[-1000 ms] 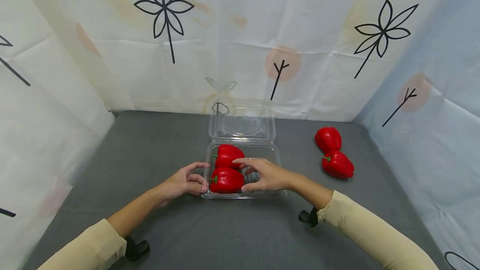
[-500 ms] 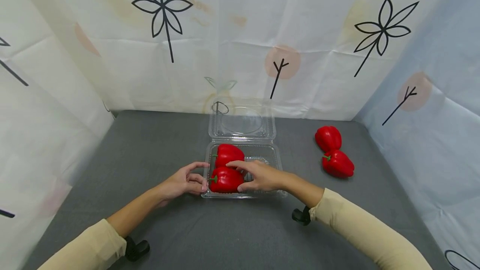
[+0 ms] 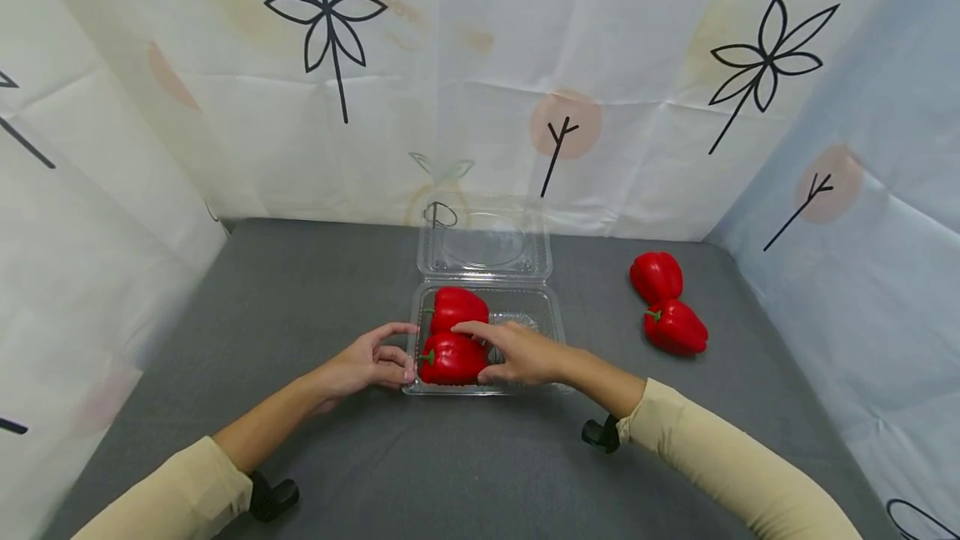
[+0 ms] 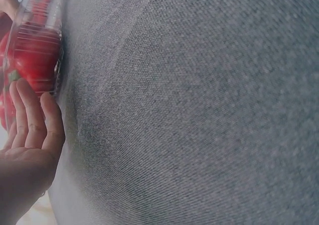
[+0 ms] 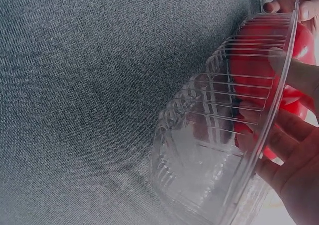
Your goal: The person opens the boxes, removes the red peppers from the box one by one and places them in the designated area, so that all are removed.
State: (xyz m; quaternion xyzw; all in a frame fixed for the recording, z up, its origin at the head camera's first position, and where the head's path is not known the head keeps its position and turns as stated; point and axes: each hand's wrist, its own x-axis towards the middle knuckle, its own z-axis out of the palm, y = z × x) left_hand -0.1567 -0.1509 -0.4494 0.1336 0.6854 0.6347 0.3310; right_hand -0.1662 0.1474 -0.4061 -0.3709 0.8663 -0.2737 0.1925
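A: Doing what with the left fingers (image 4: 54, 120)?

B: Resting loosely apart at the outer left wall of the clear container (image 3: 528, 300), apparently touching, pinching nothing.

A: Why just there?

B: Probably for steadying against any push from the opposite side. Hard to tell how firmly.

A: And with the right fingers (image 3: 486, 329)?

B: Curled round one end of the front red pepper (image 3: 450, 359), along the near side and over the top. Perhaps held by that end because of the room to the right, with the green stem (image 3: 426, 358) pointing at the left fingers instead.

A: Inside the container, or above?

B: Inside, in the left half, between both sets of fingers. Also inside, just past the right fingertips: the back red pepper (image 3: 457, 307), touching or nearly so.

A: And the lid (image 3: 483, 240)?

B: Folded back beyond all the fingers, hinged at the far edge. Presumably left so for reaching in from above.

A: Anything else on the counter (image 3: 322, 273)?

B: Well to the right of the right fingers, a far loose pepper (image 3: 656, 275) and a near loose pepper (image 3: 675, 327), side by side. Maybe set there for easy reach.
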